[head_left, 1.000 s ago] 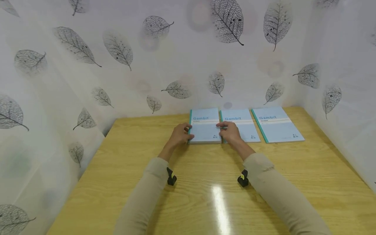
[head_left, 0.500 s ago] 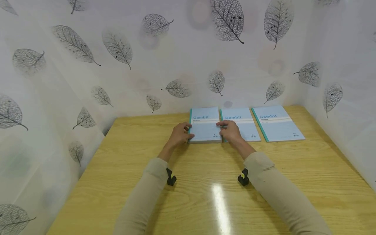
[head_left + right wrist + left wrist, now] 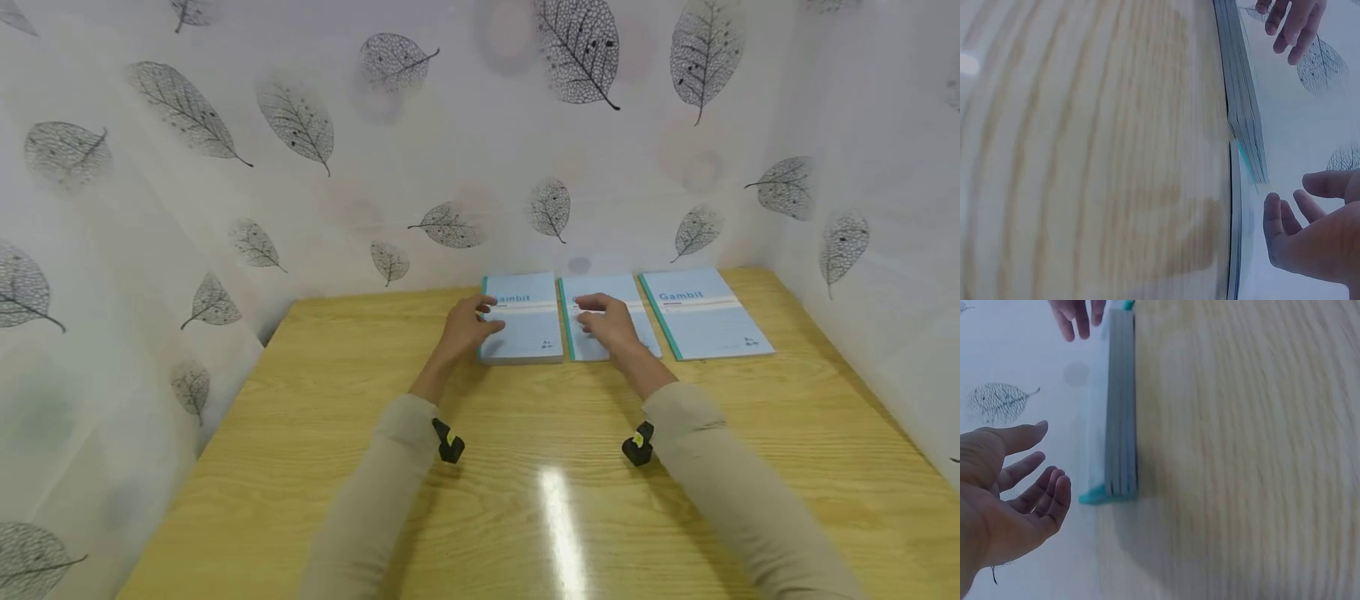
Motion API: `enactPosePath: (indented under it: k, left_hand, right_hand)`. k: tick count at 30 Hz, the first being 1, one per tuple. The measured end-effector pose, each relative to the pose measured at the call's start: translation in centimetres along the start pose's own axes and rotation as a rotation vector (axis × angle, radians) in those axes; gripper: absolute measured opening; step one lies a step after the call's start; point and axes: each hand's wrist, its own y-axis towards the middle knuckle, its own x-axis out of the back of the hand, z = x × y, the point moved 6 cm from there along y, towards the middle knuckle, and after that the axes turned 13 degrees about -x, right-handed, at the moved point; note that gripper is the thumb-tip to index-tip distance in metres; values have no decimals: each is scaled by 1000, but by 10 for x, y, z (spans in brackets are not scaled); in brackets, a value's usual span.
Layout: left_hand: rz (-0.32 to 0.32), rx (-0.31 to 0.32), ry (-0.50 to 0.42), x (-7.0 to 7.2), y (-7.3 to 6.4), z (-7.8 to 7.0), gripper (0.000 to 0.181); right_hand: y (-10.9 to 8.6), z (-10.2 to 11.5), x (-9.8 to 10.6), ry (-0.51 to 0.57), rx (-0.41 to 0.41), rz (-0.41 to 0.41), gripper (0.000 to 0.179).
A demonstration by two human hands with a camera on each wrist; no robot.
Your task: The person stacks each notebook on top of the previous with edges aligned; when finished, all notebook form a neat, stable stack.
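Note:
A neat stack of several pale blue notebooks (image 3: 528, 333) with teal spines and "Gambit" on the top cover lies near the table's back. Its layered edges (image 3: 1121, 406) show in the left wrist view. My left hand (image 3: 465, 325) hovers over the stack's left side, fingers loosely bent, holding nothing. Over the middle notebook (image 3: 607, 284) hangs my right hand (image 3: 611, 325), thumb and fingers apart and nothing between them; it hides part of that cover. In the right wrist view, the right hand (image 3: 1316, 237) is clear of the notebooks' edges.
A third "Gambit" notebook (image 3: 708, 325) lies flat at the right, slightly angled. The wooden table (image 3: 480, 500) extends toward me. A leaf-patterned curtain (image 3: 487, 150) closes off the back and both sides.
Both hands have let go of the stack's sides and risen. The right hand has moved right, over the middle notebook; the left stays above the stack's left edge. The notebooks have stayed put.

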Motion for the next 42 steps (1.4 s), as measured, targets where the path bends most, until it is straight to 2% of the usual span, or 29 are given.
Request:
enactPosePath:
  k: [5,9,15,21,28,37,42]
  left_hand:
    - [38,-56,-68,-13,7,-24,48]
    - [55,-67,-118,-28,11,-42,47]
    - [101,-6,-203,-56,16,-61,43]
    - [163,43,-280,-82,19,-74,45]
    - [242,99,-240,-111,20,-86,50]
    - [259,106,-251,-136,16,-95,55]
    - [231,114,-198,-142,16,-94,58]
  right_hand:
    - [3,-1,16,-1,1,-32,47]
    - [6,-4,30,16,0,-57,47]
    - [5,-8,46,21,-11,-102,50]
    - [1,-11,58,11,-31,-127,53]
    - [0,-15,71,11,-39,-142,56]
    - [-1,-21,80,30,-71,-162,60]
    - [-2,-22,80,48,-83,-147,60]
